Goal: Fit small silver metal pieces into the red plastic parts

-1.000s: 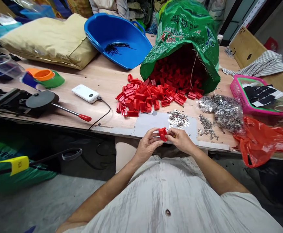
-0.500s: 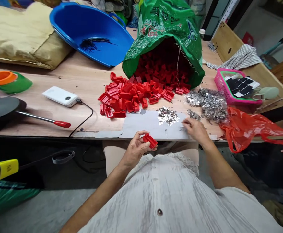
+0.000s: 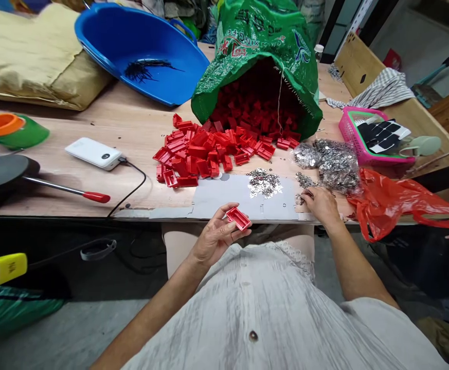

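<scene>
A small open red plastic box (image 3: 238, 218) is held in my left hand (image 3: 214, 239), its hollow side facing up, just off the table's front edge. My right hand (image 3: 322, 205) rests at the table to the right, thumb and fingers pinched together among small metal parts (image 3: 305, 180). What the fingertips hold is too small to make out. A second heap of shiny flat metal pieces (image 3: 265, 183) lies on the grey sheet (image 3: 224, 198) between the hands. Behind it many more red boxes (image 3: 193, 151) spill from a green woven sack (image 3: 263, 36).
Clear bags of metal parts (image 3: 338, 164) and a red plastic bag (image 3: 401, 203) lie at right, near a pink basket (image 3: 347, 128). To the left are a white power bank (image 3: 93, 152) with a cable, a red-handled lever (image 3: 95, 197) and a blue basin (image 3: 104, 31).
My right hand has moved right, from the edge of the grey sheet to the small metal parts beside the clear bags. My left hand still holds the red box, now tipped slightly more upward.
</scene>
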The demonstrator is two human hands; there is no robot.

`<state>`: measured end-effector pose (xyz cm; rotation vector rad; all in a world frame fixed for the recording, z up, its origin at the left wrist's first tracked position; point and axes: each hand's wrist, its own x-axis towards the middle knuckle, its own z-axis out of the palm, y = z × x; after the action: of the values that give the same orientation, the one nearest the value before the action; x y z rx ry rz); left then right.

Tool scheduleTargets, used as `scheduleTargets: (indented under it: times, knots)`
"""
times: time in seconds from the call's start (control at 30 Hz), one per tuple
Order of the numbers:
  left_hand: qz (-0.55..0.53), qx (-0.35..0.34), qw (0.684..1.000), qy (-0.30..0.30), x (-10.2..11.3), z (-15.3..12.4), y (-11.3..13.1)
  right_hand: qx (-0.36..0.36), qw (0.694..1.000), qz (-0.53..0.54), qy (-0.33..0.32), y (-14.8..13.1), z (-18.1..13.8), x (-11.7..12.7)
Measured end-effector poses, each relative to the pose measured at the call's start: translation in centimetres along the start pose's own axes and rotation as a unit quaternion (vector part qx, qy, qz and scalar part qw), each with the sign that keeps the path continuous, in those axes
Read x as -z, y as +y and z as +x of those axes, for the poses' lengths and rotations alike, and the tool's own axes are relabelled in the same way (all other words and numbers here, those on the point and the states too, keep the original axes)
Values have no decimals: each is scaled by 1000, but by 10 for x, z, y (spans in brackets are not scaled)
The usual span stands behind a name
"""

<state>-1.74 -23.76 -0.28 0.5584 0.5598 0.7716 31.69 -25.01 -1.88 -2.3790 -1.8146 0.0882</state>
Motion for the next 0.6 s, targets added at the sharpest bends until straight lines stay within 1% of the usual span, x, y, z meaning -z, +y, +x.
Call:
scheduleTargets:
  times: [0.17, 0.33, 0.5, 0.6]
  knots:
    - [-2, -6, 1000, 5, 2, -2, 0, 9, 999, 21, 26, 2, 1, 2]
    - [-1, -33, 999, 16, -1, -2, -1, -5, 996, 67, 61, 1, -1, 4]
    - [5, -64, 998, 19, -5, -2, 3, -4, 998, 28, 57, -3, 1, -2]
    - [1, -82, 996, 21, -5, -2, 4, 7, 997, 38, 63, -1, 5, -8]
